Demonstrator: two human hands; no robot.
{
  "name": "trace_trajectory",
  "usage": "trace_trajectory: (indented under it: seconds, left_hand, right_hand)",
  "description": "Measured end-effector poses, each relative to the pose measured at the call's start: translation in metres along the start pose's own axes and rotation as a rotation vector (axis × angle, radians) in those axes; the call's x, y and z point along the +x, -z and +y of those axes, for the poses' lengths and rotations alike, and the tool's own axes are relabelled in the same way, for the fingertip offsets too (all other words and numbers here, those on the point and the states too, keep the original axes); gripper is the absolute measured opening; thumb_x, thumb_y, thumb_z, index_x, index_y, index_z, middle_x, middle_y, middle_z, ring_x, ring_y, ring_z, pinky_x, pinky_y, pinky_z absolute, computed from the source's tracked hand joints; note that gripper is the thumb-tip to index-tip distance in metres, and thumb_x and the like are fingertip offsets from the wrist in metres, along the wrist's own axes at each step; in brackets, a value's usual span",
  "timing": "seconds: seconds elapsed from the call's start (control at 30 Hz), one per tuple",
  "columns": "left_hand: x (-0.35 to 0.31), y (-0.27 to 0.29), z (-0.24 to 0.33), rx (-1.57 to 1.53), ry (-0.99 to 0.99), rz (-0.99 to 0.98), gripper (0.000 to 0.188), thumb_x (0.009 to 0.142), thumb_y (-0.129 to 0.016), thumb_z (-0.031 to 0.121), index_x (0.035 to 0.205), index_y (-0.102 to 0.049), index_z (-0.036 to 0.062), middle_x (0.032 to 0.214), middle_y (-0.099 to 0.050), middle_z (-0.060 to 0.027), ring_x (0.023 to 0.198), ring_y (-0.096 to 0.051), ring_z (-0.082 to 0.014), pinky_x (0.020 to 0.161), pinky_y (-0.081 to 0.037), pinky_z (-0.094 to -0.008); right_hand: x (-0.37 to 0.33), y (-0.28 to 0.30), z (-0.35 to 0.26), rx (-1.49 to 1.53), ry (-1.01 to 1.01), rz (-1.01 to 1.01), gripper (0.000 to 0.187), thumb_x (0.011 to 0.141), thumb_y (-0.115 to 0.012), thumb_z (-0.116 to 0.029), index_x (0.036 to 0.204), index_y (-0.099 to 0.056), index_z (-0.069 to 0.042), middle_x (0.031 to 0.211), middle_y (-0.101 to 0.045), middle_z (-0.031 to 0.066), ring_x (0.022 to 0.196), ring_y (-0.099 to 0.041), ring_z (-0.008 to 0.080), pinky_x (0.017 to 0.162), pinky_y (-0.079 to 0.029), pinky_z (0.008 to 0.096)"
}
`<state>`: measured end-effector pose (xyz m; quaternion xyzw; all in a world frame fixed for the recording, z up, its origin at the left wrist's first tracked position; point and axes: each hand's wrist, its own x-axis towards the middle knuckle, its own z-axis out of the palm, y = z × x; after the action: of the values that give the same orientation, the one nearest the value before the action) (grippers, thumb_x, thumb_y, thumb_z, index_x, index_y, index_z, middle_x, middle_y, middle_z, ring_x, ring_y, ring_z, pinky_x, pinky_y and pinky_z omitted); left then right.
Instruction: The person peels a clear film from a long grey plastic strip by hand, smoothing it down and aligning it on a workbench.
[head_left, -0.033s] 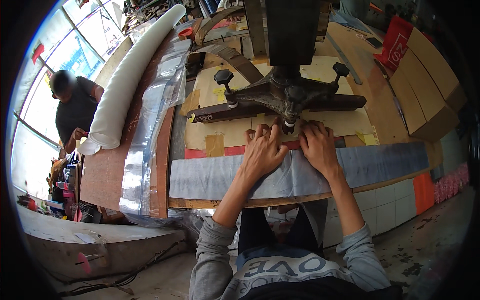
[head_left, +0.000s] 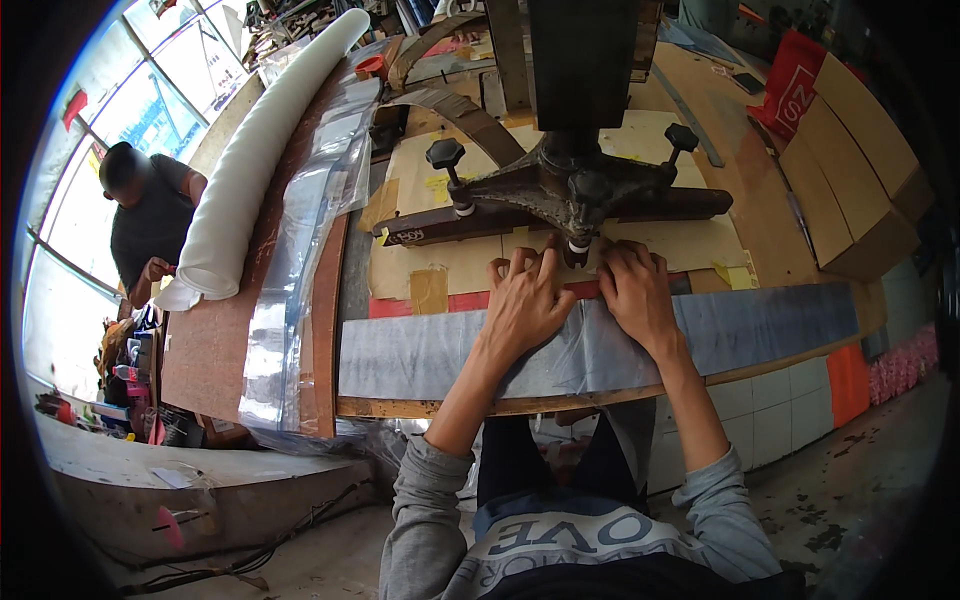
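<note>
A bluish clear plastic sheet (head_left: 430, 352) lies along the front of the workbench, folded or overlapped near the middle. My left hand (head_left: 527, 300) rests over its far edge, fingers spread and bent, tips close under a dark metal press bar (head_left: 430, 228). Beside it my right hand (head_left: 637, 292) lies palm down, fingers slightly apart and curled, its tips also by the bar. Neither hand shows anything gripped in it. Between the hands, a white-tipped bolt (head_left: 578, 247) hangs from the press head (head_left: 575, 180). A red strip (head_left: 455, 302) runs under the hands along a tan board (head_left: 395, 270).
Black knobs (head_left: 446, 154) stand up from the press. At left lie clear plastic film (head_left: 275, 330) and a thick white roll (head_left: 240, 200), with another person (head_left: 150, 210) beyond. A cardboard box (head_left: 850, 160) and a red bag (head_left: 790, 85) sit at right.
</note>
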<state>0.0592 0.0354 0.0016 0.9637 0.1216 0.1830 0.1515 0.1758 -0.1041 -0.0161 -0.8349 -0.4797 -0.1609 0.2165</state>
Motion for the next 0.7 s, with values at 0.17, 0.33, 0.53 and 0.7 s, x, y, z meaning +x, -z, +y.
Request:
trace_trajectory:
  seconds: [0.17, 0.33, 0.53, 0.7]
  left_hand:
    - [-0.005, 0.003, 0.0, 0.022, -0.048, 0.082, 0.045, 0.079, -0.055, 0.025, 0.117, -0.054, 0.0007, 0.106, -0.065, -0.0116, 0.105, -0.056, -0.0267, 0.101, -0.029, -0.0505]
    - [-0.008, 0.006, 0.0, -0.023, 0.007, 0.02, 0.05, 0.082, -0.052, 0.029, 0.125, -0.052, 0.0028, 0.112, -0.065, -0.011, 0.12, -0.051, -0.0243, 0.107, -0.025, -0.0506]
    - [-0.008, 0.0, -0.001, 0.013, -0.006, 0.011, 0.052, 0.083, -0.051, 0.029, 0.128, -0.049, 0.0032, 0.119, -0.062, -0.0135, 0.124, -0.049, -0.023, 0.107, -0.024, -0.0514]
    - [-0.008, -0.001, 0.001, 0.017, 0.012, 0.037, 0.057, 0.082, -0.051, 0.029, 0.131, -0.045, -0.0001, 0.128, -0.054, -0.021, 0.119, -0.052, -0.0291, 0.106, -0.025, -0.052]
  right_hand:
    - [0.001, -0.003, 0.004, 0.041, 0.011, 0.085, 0.024, 0.087, -0.056, -0.019, 0.103, -0.063, -0.003, 0.107, -0.062, 0.0087, 0.106, -0.053, 0.0243, 0.091, -0.038, 0.0422]
    - [-0.002, 0.01, 0.0, 0.107, -0.046, 0.063, 0.022, 0.087, -0.058, -0.021, 0.094, -0.067, -0.003, 0.108, -0.064, 0.0077, 0.105, -0.054, 0.0236, 0.092, -0.037, 0.0403]
    - [-0.009, 0.013, -0.004, 0.123, -0.023, 0.089, 0.03, 0.082, -0.064, -0.03, 0.097, -0.07, -0.005, 0.103, -0.068, 0.0055, 0.106, -0.054, 0.0222, 0.094, -0.036, 0.04]
    - [-0.009, 0.009, -0.004, -0.002, -0.059, 0.044, 0.034, 0.08, -0.066, -0.033, 0.104, -0.07, -0.009, 0.113, -0.066, -0.0007, 0.115, -0.05, 0.0228, 0.097, -0.033, 0.0475]
